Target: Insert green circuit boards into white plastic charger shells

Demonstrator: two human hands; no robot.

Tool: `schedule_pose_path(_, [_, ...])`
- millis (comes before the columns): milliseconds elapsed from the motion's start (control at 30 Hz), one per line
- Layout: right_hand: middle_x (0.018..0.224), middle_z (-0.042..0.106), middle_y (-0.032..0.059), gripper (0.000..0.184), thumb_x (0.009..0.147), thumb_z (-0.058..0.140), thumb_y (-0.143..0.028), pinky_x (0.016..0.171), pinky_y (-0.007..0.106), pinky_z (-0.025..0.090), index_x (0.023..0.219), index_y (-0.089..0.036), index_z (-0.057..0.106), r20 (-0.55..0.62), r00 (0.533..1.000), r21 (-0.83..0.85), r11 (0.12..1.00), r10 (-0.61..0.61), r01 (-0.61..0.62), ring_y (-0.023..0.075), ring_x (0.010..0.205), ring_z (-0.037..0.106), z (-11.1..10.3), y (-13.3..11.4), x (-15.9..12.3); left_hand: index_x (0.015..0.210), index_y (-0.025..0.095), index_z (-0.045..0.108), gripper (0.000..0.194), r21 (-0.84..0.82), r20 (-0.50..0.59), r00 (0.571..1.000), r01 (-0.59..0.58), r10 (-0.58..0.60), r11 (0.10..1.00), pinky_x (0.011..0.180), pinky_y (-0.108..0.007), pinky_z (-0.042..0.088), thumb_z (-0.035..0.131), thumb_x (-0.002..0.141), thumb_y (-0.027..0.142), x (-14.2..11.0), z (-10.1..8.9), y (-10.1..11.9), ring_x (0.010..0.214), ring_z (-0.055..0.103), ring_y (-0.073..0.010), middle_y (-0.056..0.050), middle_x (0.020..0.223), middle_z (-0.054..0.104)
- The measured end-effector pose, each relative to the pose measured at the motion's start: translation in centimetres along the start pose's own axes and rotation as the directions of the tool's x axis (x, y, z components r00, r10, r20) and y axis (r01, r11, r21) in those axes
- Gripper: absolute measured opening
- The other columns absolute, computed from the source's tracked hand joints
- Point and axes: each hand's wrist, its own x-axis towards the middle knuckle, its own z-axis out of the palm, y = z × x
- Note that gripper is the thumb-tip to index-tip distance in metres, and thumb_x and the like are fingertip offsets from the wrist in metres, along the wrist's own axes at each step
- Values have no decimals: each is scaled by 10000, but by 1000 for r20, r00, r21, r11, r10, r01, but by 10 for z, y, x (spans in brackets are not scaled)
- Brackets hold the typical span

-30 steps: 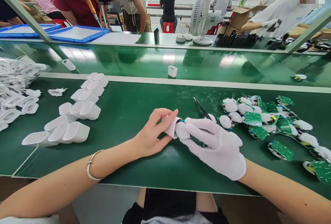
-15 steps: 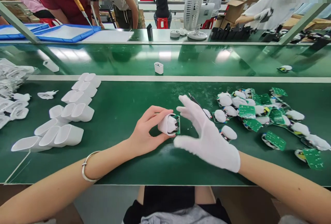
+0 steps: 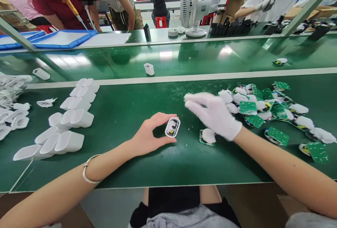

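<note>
My bare left hand (image 3: 151, 133) grips a white plastic charger housing (image 3: 172, 127) between thumb and fingers. Its open end faces me, with a circuit board and white filler visible inside. My white-gloved right hand (image 3: 214, 114) hovers to the right, apart from the housing. Its slightly blurred fingers stretch leftward, with nothing visible between them. Below that hand lies a loose circuit board (image 3: 207, 136) with a white pad on it. A pile of similar green circuit boards (image 3: 249, 108) spreads farther right.
Rows of white housings (image 3: 70, 141) stand at left, beside a heap of white plug parts (image 3: 15, 107). One white housing (image 3: 149, 69) rests past the pale strip (image 3: 163, 80). Beyond are a fan (image 3: 191, 3), blue-edged trays (image 3: 65, 38) and several people.
The board that stuck out of the housing now sits inside it, and the open end has turned toward me. My right hand has moved away and upward. A board lies newly exposed beneath it.
</note>
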Motion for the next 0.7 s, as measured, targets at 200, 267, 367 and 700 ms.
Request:
schedule_pose_path(200, [863, 707, 61, 304, 814, 567, -418, 711, 305, 455, 966, -208, 727, 124, 938, -494, 840, 323, -224, 235, 799, 634, -6, 34, 31, 1408, 178, 384, 711, -135, 251, 951, 217, -179, 967, 1050, -392, 424, 682, 765, 241, 2, -5, -10, 1199, 536, -236, -111, 1339, 528])
schedule_pose_path(267, [887, 689, 48, 284, 845, 520, -320, 692, 277, 443, 1029, -215, 710, 78, 971, -408, 896, 227, -177, 194, 772, 618, -3, 32, 29, 1382, 171, 426, 665, -156, 251, 955, 202, -159, 967, 1043, -378, 430, 665, 762, 211, 3, -5, -8, 1196, 540, -235, -113, 1346, 521])
schedule_pose_path(367, [989, 638, 39, 349, 889, 466, -276, 683, 262, 420, 1198, -254, 626, 73, 991, -293, 947, -113, 130, 154, 776, 585, -4, 25, 17, 1351, 137, 466, 638, -167, 244, 953, 222, -178, 961, 1051, -365, 417, 657, 744, 186, 3, -5, -6, 1183, 548, -239, -118, 1332, 531])
schedule_pose_path(700, [848, 627, 48, 304, 939, 375, -197, 651, 323, 165, 1145, -262, 589, 413, 837, -757, 377, -358, 535, 153, 638, 435, -18, -2, -10, 1273, 141, 558, 590, -137, 203, 945, 287, -256, 948, 981, -329, 464, 707, 708, 225, 4, -7, -7, 1076, 602, -235, -65, 1191, 642])
